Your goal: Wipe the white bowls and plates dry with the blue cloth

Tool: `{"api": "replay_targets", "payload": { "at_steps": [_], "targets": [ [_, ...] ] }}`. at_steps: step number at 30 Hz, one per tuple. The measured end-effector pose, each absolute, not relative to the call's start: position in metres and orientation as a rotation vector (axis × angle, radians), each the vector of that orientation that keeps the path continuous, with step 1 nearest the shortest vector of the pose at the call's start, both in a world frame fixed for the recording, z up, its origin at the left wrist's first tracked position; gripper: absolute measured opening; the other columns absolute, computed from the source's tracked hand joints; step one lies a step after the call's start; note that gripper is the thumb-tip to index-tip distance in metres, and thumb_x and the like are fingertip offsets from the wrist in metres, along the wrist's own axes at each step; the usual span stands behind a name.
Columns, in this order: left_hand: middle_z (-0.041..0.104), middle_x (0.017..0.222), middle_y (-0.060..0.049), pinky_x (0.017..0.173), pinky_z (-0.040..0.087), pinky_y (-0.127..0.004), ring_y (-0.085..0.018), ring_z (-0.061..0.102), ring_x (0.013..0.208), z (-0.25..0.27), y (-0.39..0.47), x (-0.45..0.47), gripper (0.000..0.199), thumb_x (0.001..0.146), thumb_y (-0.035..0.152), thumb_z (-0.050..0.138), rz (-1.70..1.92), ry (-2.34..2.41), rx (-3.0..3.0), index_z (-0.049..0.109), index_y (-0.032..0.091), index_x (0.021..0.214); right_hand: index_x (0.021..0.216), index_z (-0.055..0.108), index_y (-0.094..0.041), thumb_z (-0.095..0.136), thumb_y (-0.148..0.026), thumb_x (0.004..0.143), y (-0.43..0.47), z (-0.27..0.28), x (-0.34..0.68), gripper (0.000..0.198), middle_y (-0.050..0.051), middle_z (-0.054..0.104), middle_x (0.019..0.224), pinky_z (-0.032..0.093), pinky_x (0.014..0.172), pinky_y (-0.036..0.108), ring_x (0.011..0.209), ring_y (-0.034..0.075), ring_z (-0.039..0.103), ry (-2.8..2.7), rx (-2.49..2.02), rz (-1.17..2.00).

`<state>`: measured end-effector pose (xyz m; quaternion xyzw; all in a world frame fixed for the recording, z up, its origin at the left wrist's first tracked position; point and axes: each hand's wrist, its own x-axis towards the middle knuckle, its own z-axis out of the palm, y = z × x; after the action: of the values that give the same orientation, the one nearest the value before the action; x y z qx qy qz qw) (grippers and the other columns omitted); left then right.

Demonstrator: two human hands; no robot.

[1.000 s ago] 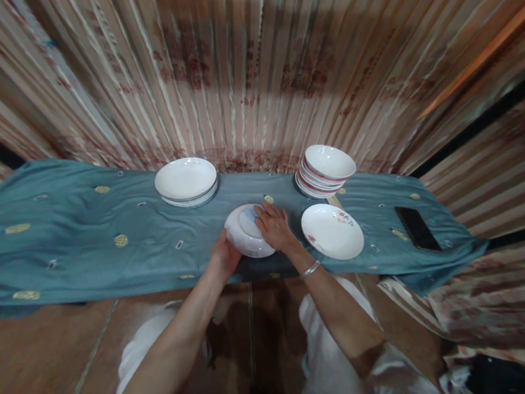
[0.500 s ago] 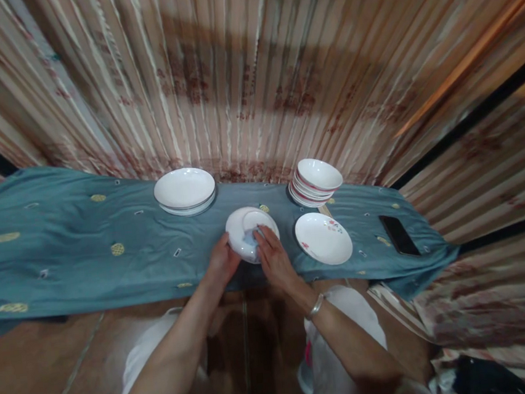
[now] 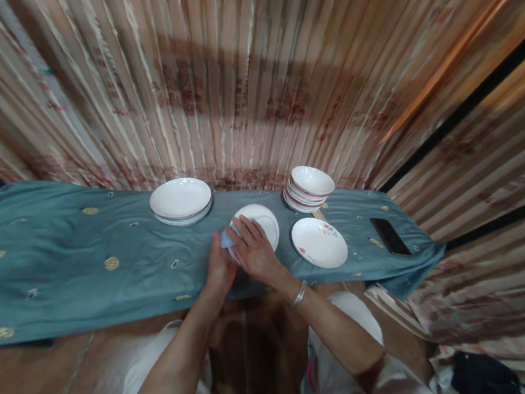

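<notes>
A round white plate is held tilted at the middle of the table's near side, with what looks like its foot ring facing up. My left hand grips its left edge, the fingers partly hidden beneath. My right hand lies across the plate's left part, pressing a light blue cloth against the rim beside my left thumb. Most of the cloth is covered by the right fingers.
Stacked white plates stand at the back left, and stacked red-banded bowls at the back right. A flower-patterned plate lies right of my hands, then a black phone. A green-blue cloth covers the table; a curtain hangs behind.
My right hand has moved left with the blue cloth, from the plate's middle to its left rim. The view has shifted slightly.
</notes>
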<state>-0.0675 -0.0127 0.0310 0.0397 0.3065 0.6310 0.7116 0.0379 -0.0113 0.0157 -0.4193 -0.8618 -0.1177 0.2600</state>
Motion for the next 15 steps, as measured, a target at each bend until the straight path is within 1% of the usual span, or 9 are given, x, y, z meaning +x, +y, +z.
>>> {"api": "replay_targets", "payload": {
  "at_steps": [4, 6, 8, 12, 15],
  "targets": [
    [0.075, 0.084, -0.010, 0.099, 0.049, -0.031, -0.020, 0.068, 0.105, 0.032, -0.008, -0.066, 0.052, 0.101, 0.038, 0.027, 1.361, 0.666, 0.171, 0.070, 0.010, 0.093, 0.132, 0.055, -0.013, 0.048, -0.028, 0.098, 0.008, 0.034, 0.039, 0.038, 0.016, 0.052, 0.143, 0.025, 0.117, 0.051, 0.140, 0.027, 0.038, -2.321, -1.185, -0.329],
    [0.075, 0.081, -0.011, 0.100, 0.049, -0.034, -0.023, 0.068, 0.107, 0.029, -0.005, -0.066, 0.057, 0.101, 0.042, 0.025, 1.330, 0.681, 0.193, 0.071, 0.009, 0.093, 0.130, 0.057, -0.014, 0.049, -0.029, 0.098, 0.018, 0.038, 0.042, 0.036, 0.016, 0.054, 0.140, 0.026, 0.116, 0.051, 0.136, 0.027, 0.041, -2.290, -1.229, -0.313],
    [0.076, 0.080, -0.012, 0.099, 0.049, -0.036, -0.026, 0.067, 0.108, 0.025, -0.003, -0.066, 0.058, 0.099, 0.046, 0.029, 1.315, 0.703, 0.208, 0.072, 0.008, 0.092, 0.128, 0.057, -0.014, 0.048, -0.029, 0.098, 0.027, 0.039, 0.048, 0.035, 0.016, 0.056, 0.138, 0.029, 0.115, 0.050, 0.133, 0.027, 0.045, -2.229, -1.276, -0.300],
    [0.077, 0.086, -0.013, 0.100, 0.049, -0.039, -0.029, 0.066, 0.111, 0.021, -0.001, -0.067, 0.048, 0.092, 0.049, 0.046, 1.298, 0.731, 0.249, 0.073, 0.009, 0.091, 0.126, 0.056, -0.015, 0.043, -0.029, 0.100, 0.046, 0.028, 0.066, 0.032, 0.017, 0.059, 0.132, 0.037, 0.109, 0.047, 0.126, 0.025, 0.052, -2.077, -1.329, -0.271],
    [0.077, 0.093, -0.013, 0.103, 0.046, -0.041, -0.029, 0.064, 0.115, 0.021, -0.002, -0.067, 0.038, 0.090, 0.041, 0.052, 1.329, 0.737, 0.275, 0.073, 0.009, 0.092, 0.120, 0.058, -0.014, 0.037, -0.028, 0.102, 0.060, 0.011, 0.082, 0.031, 0.016, 0.064, 0.122, 0.043, 0.103, 0.043, 0.121, 0.024, 0.055, -2.003, -1.289, -0.199]
  ]
}}
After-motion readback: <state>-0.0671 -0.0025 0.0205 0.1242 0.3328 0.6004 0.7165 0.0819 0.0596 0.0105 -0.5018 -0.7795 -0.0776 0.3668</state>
